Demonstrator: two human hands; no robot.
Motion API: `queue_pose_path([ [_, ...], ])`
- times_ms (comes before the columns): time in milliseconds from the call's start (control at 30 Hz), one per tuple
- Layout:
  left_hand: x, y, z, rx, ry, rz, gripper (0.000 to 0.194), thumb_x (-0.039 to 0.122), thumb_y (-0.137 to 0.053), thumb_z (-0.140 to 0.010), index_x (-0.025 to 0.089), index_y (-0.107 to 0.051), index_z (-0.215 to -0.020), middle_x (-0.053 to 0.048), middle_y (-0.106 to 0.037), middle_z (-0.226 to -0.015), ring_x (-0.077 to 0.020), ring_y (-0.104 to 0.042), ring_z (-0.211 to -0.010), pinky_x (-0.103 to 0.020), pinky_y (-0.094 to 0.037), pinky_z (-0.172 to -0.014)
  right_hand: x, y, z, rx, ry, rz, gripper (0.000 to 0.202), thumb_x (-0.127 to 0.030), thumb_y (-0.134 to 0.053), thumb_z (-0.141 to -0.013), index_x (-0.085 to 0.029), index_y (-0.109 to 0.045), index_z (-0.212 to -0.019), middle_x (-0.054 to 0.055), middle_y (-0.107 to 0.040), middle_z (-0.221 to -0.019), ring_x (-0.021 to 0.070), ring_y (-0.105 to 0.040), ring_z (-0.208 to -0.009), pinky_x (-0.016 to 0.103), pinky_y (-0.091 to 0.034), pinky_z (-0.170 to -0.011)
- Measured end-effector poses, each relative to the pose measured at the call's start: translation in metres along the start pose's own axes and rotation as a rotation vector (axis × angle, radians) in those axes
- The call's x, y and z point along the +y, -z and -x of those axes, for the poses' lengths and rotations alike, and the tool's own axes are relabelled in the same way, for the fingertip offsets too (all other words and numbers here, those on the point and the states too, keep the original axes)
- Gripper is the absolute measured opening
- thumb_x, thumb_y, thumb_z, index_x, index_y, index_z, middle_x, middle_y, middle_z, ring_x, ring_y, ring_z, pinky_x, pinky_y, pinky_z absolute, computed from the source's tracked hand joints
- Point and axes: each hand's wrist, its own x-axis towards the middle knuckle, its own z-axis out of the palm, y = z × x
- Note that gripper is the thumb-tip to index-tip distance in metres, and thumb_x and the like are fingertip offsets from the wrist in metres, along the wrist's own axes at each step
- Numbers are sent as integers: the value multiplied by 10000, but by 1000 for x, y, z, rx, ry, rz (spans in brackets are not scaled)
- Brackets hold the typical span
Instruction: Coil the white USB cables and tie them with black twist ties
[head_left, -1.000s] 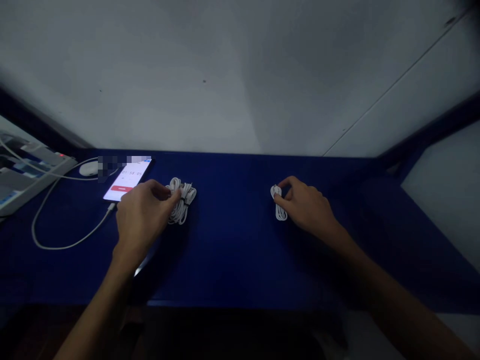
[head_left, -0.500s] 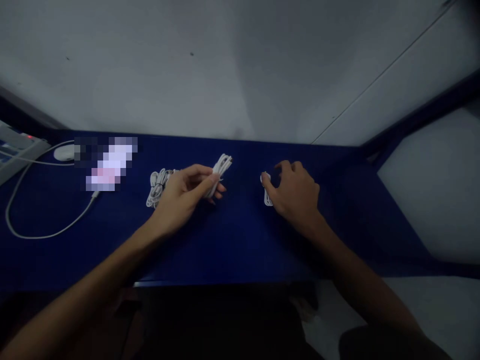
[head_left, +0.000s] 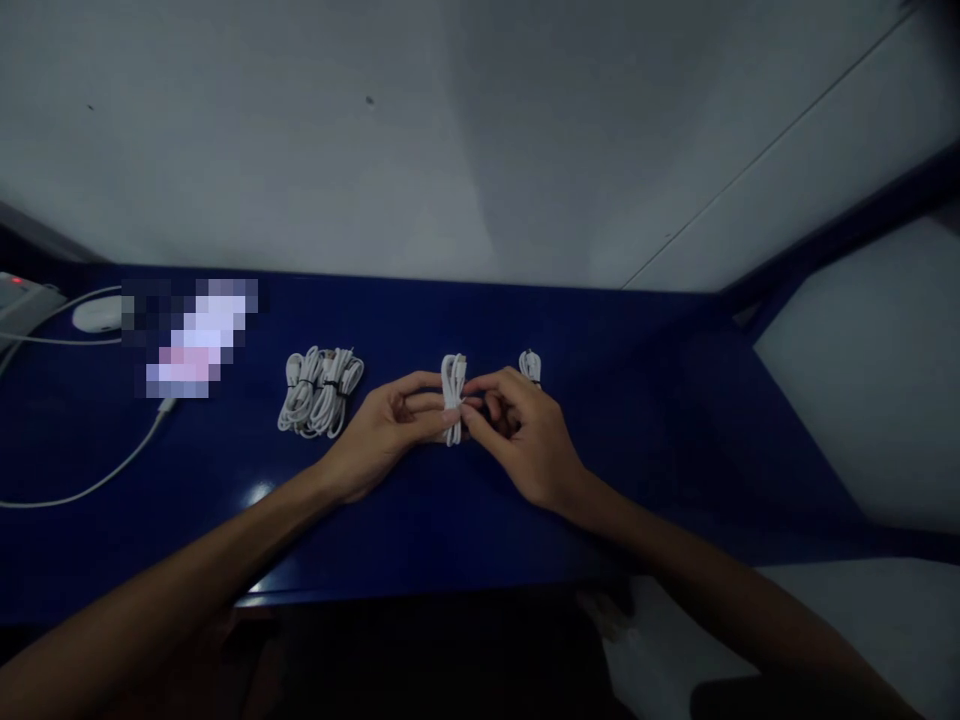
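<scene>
A coiled white cable (head_left: 453, 375) stands upright between my two hands, above the blue table. My left hand (head_left: 390, 425) is closed on it from the left, thumb in front and fingers behind. My right hand (head_left: 525, 430) meets its right side, with thumb and forefinger pinched at the middle of the coil; the exact grip is partly hidden. Just beyond my right hand lies another white cable bundle (head_left: 529, 364), partly covered by the knuckles. Left of my left hand, several tied white cable bundles (head_left: 319, 392) lie together, with dark ties round their middles.
A pixelated phone-like device (head_left: 202, 335) lies at the left of the blue table (head_left: 420, 540), with a white cord (head_left: 112, 480) plugged into its lower end. Beside it is a white rounded object (head_left: 97, 314). A pale wall (head_left: 315, 180) rises behind the table.
My right hand has left the bundle on the right and moved left to the cable in my left hand. That cable has turned more upright and sits slightly lower. The view has shifted a little.
</scene>
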Motion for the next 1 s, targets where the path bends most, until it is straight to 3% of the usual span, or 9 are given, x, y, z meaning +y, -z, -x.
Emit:
queue_pose_path([
  [267, -1, 0, 1, 32, 11, 35, 434, 209, -831, -958, 176, -703, -1371, -103, -852, -1121, -279, -812, -1071, -444, -689, -925, 3, 3, -3, -12, 8, -35, 60, -234, -690, -1027, -261, -705, -1079, -18, -582, -857, 147, -569, -693, 305, -511, -627],
  [467, 1, 0, 2, 7, 19, 24, 245, 245, -775, -1010, 169, -803, -1241, -109, -840, -1107, -257, -802, -1044, -416, -679, -942, 5, 2, -2, 0, 40, 24, 70, -231, -678, -1040, -265, -700, -1097, -15, -620, -863, 147, -589, -686, 313, -530, -640],
  [633, 0, 3, 2, 3, 20, 23, 225, 243, -766, -1020, 195, -813, -1235, -97, -832, -1125, -233, -786, -1046, -402, -661, -962, 7, 1, -1, -33, 62, 44, 92, -245, -676, -1046, -257, -682, -1137, -12, -633, -878, 147, -598, -695, 310, -526, -639],
  [800, 2, 7, 3, 56, 101, -42, 237, 284, -834, -974, 203, -818, -1196, -49, -826, -1003, -162, -777, -944, -274, -619, -926, 12, 1, -2, -47, 111, 65, 81, -303, -679, -1068, -245, -673, -1124, -11, -640, -869, 143, -595, -683, 304, -517, -626],
  [1000, 4, 5, 4, 90, 127, -54, 283, 297, -877, -930, 188, -804, -1180, -57, -832, -985, -177, -778, -934, -292, -605, -919, 15, 2, -3, -51, 150, 152, 109, -351, -671, -1085, -243, -686, -1083, 3, -677, -890, 143, -595, -662, 308, -518, -628],
])
